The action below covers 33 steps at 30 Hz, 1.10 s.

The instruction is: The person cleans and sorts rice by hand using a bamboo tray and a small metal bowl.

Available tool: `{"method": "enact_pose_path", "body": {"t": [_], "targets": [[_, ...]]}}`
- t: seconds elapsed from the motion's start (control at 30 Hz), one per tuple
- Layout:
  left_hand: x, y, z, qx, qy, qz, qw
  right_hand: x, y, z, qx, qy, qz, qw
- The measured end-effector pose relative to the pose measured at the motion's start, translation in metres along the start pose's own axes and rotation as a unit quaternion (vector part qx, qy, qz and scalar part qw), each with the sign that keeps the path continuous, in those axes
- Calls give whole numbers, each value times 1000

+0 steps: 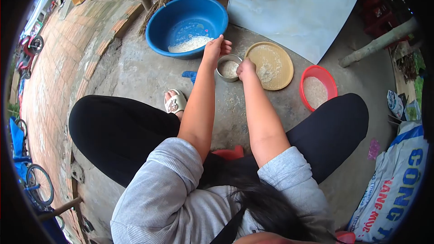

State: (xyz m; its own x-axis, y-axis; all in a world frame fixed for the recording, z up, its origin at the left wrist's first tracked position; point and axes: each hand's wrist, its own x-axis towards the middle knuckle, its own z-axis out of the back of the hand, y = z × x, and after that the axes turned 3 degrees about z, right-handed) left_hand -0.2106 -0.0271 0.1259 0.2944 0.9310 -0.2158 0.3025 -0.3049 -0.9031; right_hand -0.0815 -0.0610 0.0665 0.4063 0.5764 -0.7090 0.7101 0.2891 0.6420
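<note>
My right hand is closed on the rim of a small round metal-rimmed container, which holds pale grains. My left hand is above and left of that container, beside the near right rim of a big blue basin. Its fingers are loosely bent and partly apart, and nothing shows in them. White grains or meal lie in the bottom of the basin. Just right of my right hand is a round tan tray with white powder and bits scattered on it.
A red bowl of pale grains stands by my right knee. A large grey-white sheet lies behind the tray. Near my foot is a blue cloth-like item. A printed sack is at right, and a wooden pole juts in.
</note>
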Motion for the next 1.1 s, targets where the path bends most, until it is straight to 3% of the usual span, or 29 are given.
{"method": "enact_pose_path", "body": {"t": [0.03,0.07,0.13,0.17,0.2,0.27,0.3,0.33,0.4,0.43,0.47,0.53,0.57,0.67,0.73,0.77,0.8,0.87,0.93,0.97,1.0,1.1], "targets": [[4,4,11,19,-21,28,999,18,0,2,-23,68,3,997],[7,9,20,38,-40,56,997,35,-6,-5,-25,69,1,997],[13,20,34,53,-80,91,991,43,-11,-24,-203,56,90,973],[16,26,38,61,-92,102,989,46,-15,-27,-421,24,124,898],[18,31,41,68,-102,113,986,45,-20,-20,-422,22,121,898],[22,38,43,71,-116,120,983,47,-30,7,-331,110,178,920],[24,42,43,76,-128,124,981,71,-38,21,-387,86,227,889],[33,56,48,76,-125,127,981,77,-40,28,-387,82,226,890],[52,90,61,165,-164,87,969,82,-43,45,-337,29,339,878],[55,100,64,302,-217,83,925,69,-38,47,-278,10,383,881],[56,114,61,300,-211,87,926,57,-29,52,-282,4,383,880],[33,121,42,494,-306,72,810,48,-16,65,-393,-136,405,814],[27,124,43,513,-251,98,815,41,-14,74,-390,-171,418,802],[36,148,64,480,-221,85,845,59,-23,117,-401,-233,410,785],[39,135,60,484,-263,52,833,51,-18,138,-431,-253,390,773],[40,127,54,510,-282,-35,812,50,-13,145,-492,-241,412,728],[41,113,42,511,-278,-32,813,50,-7,151,-551,-226,431,678],[41,90,13,518,-315,-146,782,56,5,160,-569,-194,439,667],[53,87,-8,442,-314,-235,807,62,10,170,-586,-158,447,658],[57,88,-23,436,-310,-298,791,64,10,175,-610,-150,453,633],[59,89,-37,459,-273,-320,782,66,10,181,-632,-143,459,608],[64,111,-85,482,-140,-262,824,66,2,188,-676,-207,404,581]]}}
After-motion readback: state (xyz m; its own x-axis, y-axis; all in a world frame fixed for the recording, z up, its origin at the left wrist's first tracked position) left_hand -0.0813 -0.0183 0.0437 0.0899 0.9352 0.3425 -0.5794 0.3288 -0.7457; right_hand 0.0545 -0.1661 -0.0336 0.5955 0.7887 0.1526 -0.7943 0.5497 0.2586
